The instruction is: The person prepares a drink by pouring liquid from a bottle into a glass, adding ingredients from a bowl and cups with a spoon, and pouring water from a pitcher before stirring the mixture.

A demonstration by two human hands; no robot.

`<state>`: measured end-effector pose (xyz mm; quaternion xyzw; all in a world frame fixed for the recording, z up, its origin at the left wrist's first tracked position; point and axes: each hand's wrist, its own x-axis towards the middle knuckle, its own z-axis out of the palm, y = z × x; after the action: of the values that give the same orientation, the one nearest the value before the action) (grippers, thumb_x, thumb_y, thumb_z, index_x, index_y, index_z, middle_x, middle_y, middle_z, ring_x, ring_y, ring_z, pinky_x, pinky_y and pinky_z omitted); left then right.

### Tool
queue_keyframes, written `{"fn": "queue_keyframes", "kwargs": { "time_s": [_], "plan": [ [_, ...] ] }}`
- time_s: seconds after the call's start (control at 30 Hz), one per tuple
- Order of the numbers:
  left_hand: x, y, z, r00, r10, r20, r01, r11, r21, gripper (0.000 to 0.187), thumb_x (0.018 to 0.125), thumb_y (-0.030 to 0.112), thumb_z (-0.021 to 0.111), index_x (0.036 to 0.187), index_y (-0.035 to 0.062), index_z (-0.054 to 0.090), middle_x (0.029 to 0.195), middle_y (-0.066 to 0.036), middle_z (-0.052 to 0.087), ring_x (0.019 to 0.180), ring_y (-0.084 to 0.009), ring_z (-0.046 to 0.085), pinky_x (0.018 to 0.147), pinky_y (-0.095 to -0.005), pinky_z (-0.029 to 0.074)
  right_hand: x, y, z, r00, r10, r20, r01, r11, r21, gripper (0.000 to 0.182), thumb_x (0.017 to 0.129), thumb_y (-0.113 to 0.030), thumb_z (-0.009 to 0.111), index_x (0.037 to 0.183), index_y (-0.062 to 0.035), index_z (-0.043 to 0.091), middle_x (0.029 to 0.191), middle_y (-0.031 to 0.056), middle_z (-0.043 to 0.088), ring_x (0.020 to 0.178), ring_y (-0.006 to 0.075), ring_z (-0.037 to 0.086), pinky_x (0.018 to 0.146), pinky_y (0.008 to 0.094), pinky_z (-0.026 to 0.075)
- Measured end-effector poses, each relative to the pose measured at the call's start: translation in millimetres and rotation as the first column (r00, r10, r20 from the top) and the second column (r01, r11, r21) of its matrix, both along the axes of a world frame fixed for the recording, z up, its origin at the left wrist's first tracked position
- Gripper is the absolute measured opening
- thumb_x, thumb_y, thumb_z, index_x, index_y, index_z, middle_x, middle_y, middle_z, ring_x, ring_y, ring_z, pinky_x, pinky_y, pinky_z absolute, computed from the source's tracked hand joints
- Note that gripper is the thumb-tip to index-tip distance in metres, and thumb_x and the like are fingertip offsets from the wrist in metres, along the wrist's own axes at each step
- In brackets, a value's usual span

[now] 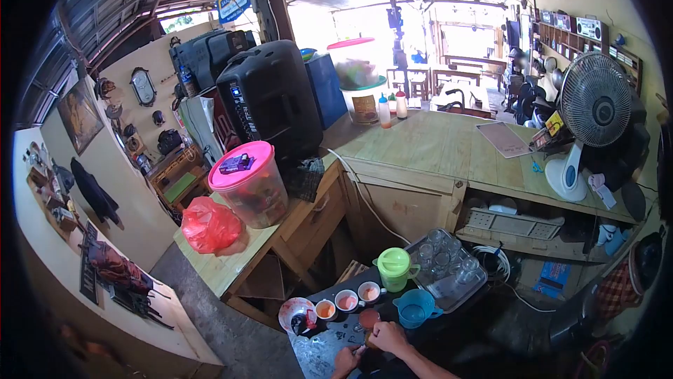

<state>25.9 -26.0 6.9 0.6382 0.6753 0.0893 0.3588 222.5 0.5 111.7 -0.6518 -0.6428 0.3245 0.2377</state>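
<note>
At the bottom centre, my right hand (389, 338) is closed, its fingers curled round something small and brownish that I cannot make out. Close beside it on the left, my left hand (345, 362) pinches at the same spot, partly cut off by the frame. Just beyond them sits a small reddish round thing (369, 319), partly hidden. Three cups with orange and pinkish contents stand in a row on the dark tabletop: the left cup (326, 310), middle cup (346, 300) and right cup (369, 292). A blue jug (415, 310) is right of my hands.
A lidded green pitcher (395, 270) stands behind the cups, beside a metal tray (459, 300) of glasses. Left is a bowl (297, 314) with red and dark contents. A pink-lidded tub (251, 186) and red plastic bag (210, 226) sit on the wooden counter (420, 142).
</note>
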Motion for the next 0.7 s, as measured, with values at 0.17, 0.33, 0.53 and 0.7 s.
{"fn": "queue_keyframes", "kwargs": {
  "time_s": [0.17,0.33,0.53,0.7],
  "plan": [
    [-0.1,0.9,-1.0,1.000,-0.005,0.007,0.005,1.000,0.003,0.047,0.089,0.057,0.058,0.109,0.0188,0.074,0.091,-0.021,0.071,0.088,-0.0399,0.069,0.079,-0.0458,0.054,0.1,1.1,-15.3,0.957,0.081,0.279,-0.067,0.996,-0.061,0.021,0.073,-0.028,0.071,0.074,-0.0071,0.068,0.077,0.0175,0.070,0.073,0.0365,0.069,0.066,0.0461,0.055],
    [-2.7,1.5,-8.0,0.999,-0.034,-0.006,0.034,0.999,0.010,0.048,0.089,0.057,0.057,0.110,0.0178,0.074,0.089,-0.020,0.071,0.086,-0.0387,0.070,0.078,-0.0454,0.054,-2.2,-2.3,-2.4,0.973,0.226,0.051,-0.215,0.963,-0.161,0.021,0.074,-0.027,0.070,0.075,-0.0068,0.068,0.077,0.0199,0.069,0.075,0.0369,0.069,0.069,0.0470,0.056],
    [-2.3,0.8,-11.4,0.999,0.003,0.052,-0.002,1.000,-0.022,0.050,0.088,0.062,0.057,0.110,0.0210,0.074,0.092,-0.022,0.071,0.089,-0.0415,0.068,0.078,-0.0485,0.054,-1.9,6.8,-6.4,0.965,-0.019,0.262,0.011,0.999,0.032,0.021,0.074,-0.027,0.072,0.076,-0.0058,0.069,0.077,0.0191,0.069,0.074,0.0352,0.070,0.068,0.0472,0.056],
    [-2.4,0.1,-20.1,0.999,0.011,0.045,-0.011,1.000,0.007,0.049,0.088,0.060,0.057,0.109,0.0190,0.074,0.088,-0.021,0.071,0.086,-0.0397,0.069,0.078,-0.0474,0.054,0.3,2.3,-16.9,0.936,0.235,0.261,-0.208,0.970,-0.128,0.022,0.072,-0.027,0.073,0.078,-0.0050,0.070,0.078,0.0192,0.070,0.074,0.0366,0.069,0.068,0.0469,0.056]
  ]
}}
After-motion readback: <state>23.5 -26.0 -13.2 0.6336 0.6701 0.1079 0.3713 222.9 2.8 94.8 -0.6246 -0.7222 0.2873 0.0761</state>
